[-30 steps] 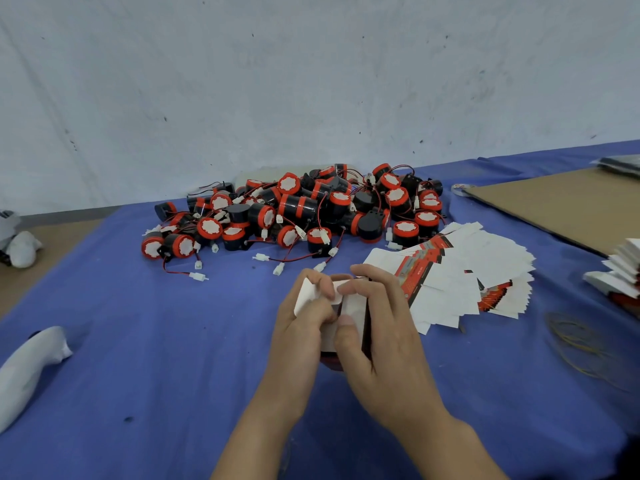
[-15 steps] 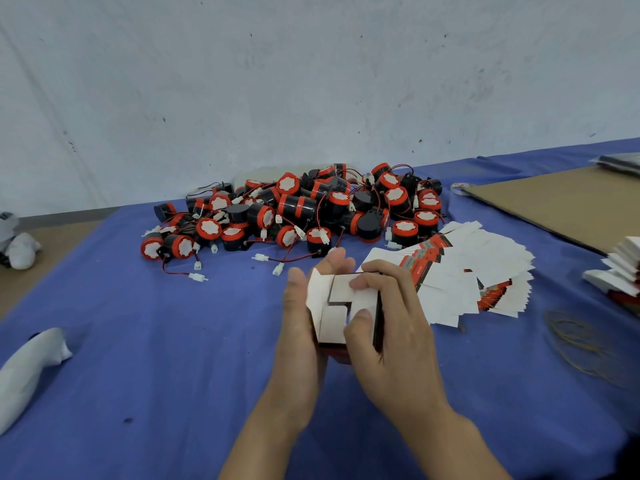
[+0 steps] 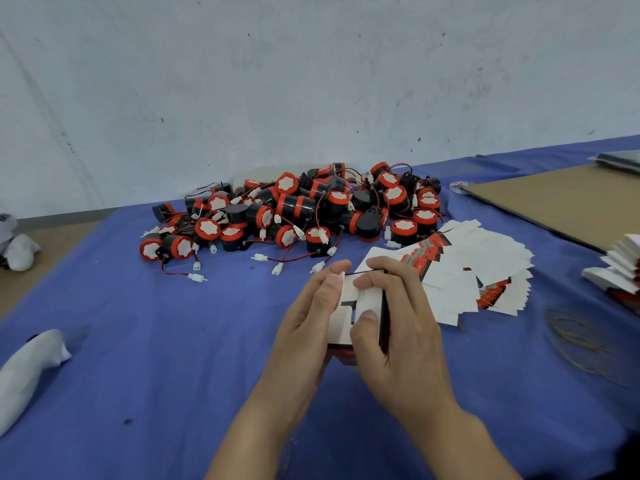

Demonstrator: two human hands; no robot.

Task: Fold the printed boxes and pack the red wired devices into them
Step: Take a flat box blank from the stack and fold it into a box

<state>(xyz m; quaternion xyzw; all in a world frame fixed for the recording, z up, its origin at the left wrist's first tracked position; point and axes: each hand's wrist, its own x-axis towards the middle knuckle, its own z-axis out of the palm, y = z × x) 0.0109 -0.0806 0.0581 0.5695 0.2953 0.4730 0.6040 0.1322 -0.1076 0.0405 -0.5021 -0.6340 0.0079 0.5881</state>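
Right now we clamp the half-folded box [image 3: 360,306] between left hand [image 3: 308,327] and right hand [image 3: 398,327] above the blue cloth [image 3: 173,358], where uneven thumb pressure could pop its interlocking flaps open.

Two bare hands and forearms, entering from the bottom edge of the view. Left hand [image 3: 308,327]: no glove, no ring, no watch or band visible. Right hand [image 3: 394,327]: same, bare, no jewellery visible. Fingernails short, unpainted, where they show. Both forearms bare up to the frame edge; no sleeve, cuff or wrist strap in sight. No markings, tattoos or bandages visible on either arm. Rest of the body is out of view.
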